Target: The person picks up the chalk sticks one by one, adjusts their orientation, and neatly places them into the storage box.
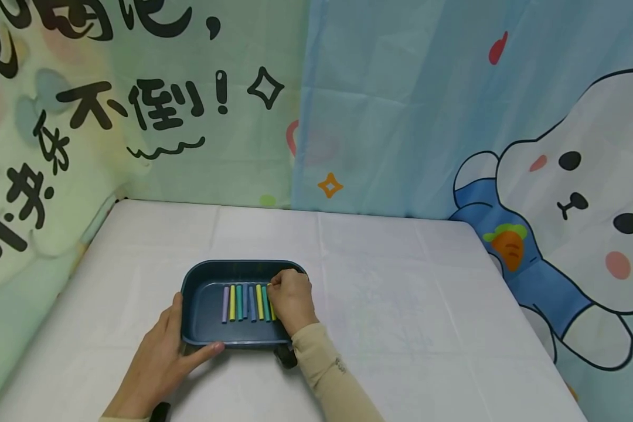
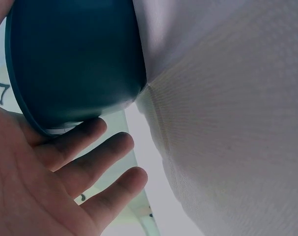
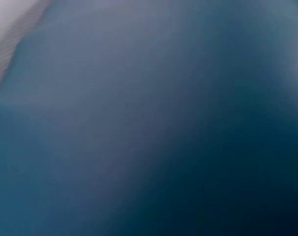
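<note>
A dark blue tray sits on the white table, holding a row of pastel chalk sticks in purple, yellow, teal and blue. My left hand rests against the tray's left side, thumb along its near edge. In the left wrist view, its fingers are spread and fairly straight beside the tray wall. At the right end of the row, my right hand has curled fingers pinching a yellow chalk stick, partly hidden by the hand. The right wrist view is a dark blue blur without the hand.
A white cloth covers the table. Behind stands a printed curtain with a cartoon bear and writing. A small black object sits under my right wrist, by the tray's near right corner.
</note>
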Motion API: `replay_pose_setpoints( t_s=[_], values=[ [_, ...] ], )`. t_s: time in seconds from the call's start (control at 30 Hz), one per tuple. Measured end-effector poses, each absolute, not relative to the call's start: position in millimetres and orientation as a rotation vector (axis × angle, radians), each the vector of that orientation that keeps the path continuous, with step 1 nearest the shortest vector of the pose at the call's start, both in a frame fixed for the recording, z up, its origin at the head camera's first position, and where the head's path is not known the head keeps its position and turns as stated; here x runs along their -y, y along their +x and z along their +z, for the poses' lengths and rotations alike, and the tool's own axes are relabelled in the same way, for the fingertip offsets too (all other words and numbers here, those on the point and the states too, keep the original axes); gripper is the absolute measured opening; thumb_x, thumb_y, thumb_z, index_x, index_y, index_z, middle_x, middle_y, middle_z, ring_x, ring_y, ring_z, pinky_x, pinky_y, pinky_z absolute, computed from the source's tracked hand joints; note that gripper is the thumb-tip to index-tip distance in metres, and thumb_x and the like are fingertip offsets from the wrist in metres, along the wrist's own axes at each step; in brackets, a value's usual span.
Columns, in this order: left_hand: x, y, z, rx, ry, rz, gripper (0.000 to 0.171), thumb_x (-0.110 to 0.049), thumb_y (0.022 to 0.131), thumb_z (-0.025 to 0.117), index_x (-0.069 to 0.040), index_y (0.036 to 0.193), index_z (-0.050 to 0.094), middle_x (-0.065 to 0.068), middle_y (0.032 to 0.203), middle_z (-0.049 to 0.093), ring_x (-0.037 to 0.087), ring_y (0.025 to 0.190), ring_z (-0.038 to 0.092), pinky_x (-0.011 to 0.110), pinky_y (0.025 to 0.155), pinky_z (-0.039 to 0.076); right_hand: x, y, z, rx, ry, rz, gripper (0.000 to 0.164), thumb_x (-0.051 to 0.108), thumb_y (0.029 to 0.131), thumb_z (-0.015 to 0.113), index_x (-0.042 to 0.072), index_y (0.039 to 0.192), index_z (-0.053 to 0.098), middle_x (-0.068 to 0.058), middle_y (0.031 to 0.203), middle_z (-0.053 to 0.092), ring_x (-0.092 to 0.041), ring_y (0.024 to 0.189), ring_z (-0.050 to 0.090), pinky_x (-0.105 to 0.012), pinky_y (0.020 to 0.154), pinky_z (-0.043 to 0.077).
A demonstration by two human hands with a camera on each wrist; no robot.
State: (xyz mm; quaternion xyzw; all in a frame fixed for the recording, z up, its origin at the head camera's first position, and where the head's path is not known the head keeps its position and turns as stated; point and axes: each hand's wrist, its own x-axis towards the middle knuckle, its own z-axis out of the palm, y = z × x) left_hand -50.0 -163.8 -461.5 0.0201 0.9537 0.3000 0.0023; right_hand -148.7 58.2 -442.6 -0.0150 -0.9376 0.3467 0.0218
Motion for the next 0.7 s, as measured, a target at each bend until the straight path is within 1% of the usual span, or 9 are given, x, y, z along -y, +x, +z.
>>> replay_pose_setpoints(
  t_s=[0.1, 0.17, 0.3, 0.43, 0.5, 0.57, 0.63, 0.67, 0.7],
  values=[
    [164.4, -49.6, -462.1, -3.001, 0.079, 0.956, 0.128, -0.074, 0.08, 0.069, 0.006, 0.16, 0.009, 0.033, 0.15, 0.038, 0.052, 0.13, 0.047, 0.063, 0.102, 0.043, -56.5, -150.0, -447.3, 2.899, -0.023, 1.038, 0.007, 0.004, 0.089, 0.073, 0.0, 0.092, 0.079, -0.007, 0.081, 0.075, -0.017, 0.071, 0.07, -0.033, 0.067, 0.059],
    [164.7, -49.4, -462.4, -3.005, 0.086, 0.961, 0.127, -0.074, 0.08, 0.069, 0.006, 0.16, 0.009, 0.033, 0.149, 0.039, 0.051, 0.13, 0.048, 0.062, 0.101, 0.044, -55.9, -150.0, -449.9, 2.899, -0.013, 1.035, 0.011, 0.002, 0.089, 0.072, 0.002, 0.08, 0.078, -0.004, 0.069, 0.071, -0.014, 0.061, 0.064, -0.03, 0.057, 0.055],
    [165.8, -49.5, -462.6, -3.013, 0.095, 0.965, 0.127, -0.073, 0.08, 0.07, 0.006, 0.159, 0.01, 0.033, 0.149, 0.04, 0.051, 0.13, 0.048, 0.062, 0.101, 0.044, -54.4, -150.3, -452.9, 2.901, -0.008, 1.058, 0.042, -0.003, 0.087, 0.067, 0.013, 0.05, 0.055, 0.008, 0.045, 0.04, -0.007, 0.042, 0.036, -0.023, 0.041, 0.03],
    [165.6, -50.5, -462.6, -3.016, 0.093, 0.967, 0.127, -0.073, 0.08, 0.07, 0.007, 0.159, 0.01, 0.033, 0.148, 0.04, 0.051, 0.129, 0.049, 0.062, 0.101, 0.044, -54.3, -151.1, -453.6, 2.894, 0.008, 1.059, 0.056, -0.005, 0.086, 0.064, 0.019, 0.046, 0.033, 0.01, 0.046, 0.019, -0.007, 0.042, 0.019, -0.023, 0.041, 0.016],
    [165.3, -50.8, -462.2, -3.012, 0.089, 0.962, 0.128, -0.074, 0.08, 0.069, 0.006, 0.159, 0.01, 0.033, 0.148, 0.04, 0.052, 0.129, 0.049, 0.062, 0.1, 0.044, -54.5, -151.5, -453.1, 2.894, 0.01, 1.061, 0.052, -0.004, 0.086, 0.065, 0.016, 0.047, 0.037, 0.008, 0.047, 0.022, -0.009, 0.043, 0.022, -0.024, 0.043, 0.018],
    [165.3, -51.1, -462.2, -3.005, 0.085, 0.955, 0.128, -0.075, 0.079, 0.069, 0.007, 0.159, 0.01, 0.034, 0.149, 0.039, 0.052, 0.129, 0.048, 0.062, 0.101, 0.044, -54.5, -151.2, -451.4, 2.892, 0.004, 1.061, 0.037, 0.001, 0.088, 0.069, 0.009, 0.054, 0.056, 0.007, 0.051, 0.041, -0.007, 0.047, 0.038, -0.023, 0.044, 0.033],
    [165.3, -51.2, -462.1, -2.998, 0.082, 0.949, 0.129, -0.076, 0.079, 0.068, 0.007, 0.159, 0.01, 0.034, 0.149, 0.039, 0.052, 0.13, 0.047, 0.062, 0.101, 0.044, -54.8, -150.5, -447.7, 2.88, 0.011, 1.066, 0.017, 0.008, 0.09, 0.073, 0.002, 0.075, 0.073, 0.002, 0.063, 0.059, -0.009, 0.059, 0.055, -0.025, 0.053, 0.048],
    [165.3, -51.2, -462.1, -2.995, 0.08, 0.944, 0.129, -0.077, 0.079, 0.067, 0.007, 0.159, 0.01, 0.034, 0.15, 0.038, 0.052, 0.13, 0.047, 0.062, 0.101, 0.044, -55.2, -150.3, -445.1, 2.866, 0.011, 1.074, 0.012, 0.012, 0.091, 0.074, 0.0, 0.087, 0.077, -0.001, 0.072, 0.066, -0.011, 0.066, 0.061, -0.027, 0.059, 0.053],
    [165.4, -51.3, -462.3, -2.994, 0.077, 0.939, 0.129, -0.077, 0.079, 0.067, 0.007, 0.159, 0.01, 0.034, 0.15, 0.038, 0.052, 0.13, 0.047, 0.062, 0.101, 0.043, -55.9, -149.8, -441.9, 2.845, 0.017, 1.084, 0.018, 0.015, 0.091, 0.075, -0.001, 0.1, 0.077, -0.004, 0.081, 0.071, -0.013, 0.074, 0.066, -0.029, 0.066, 0.057]
  ],
)
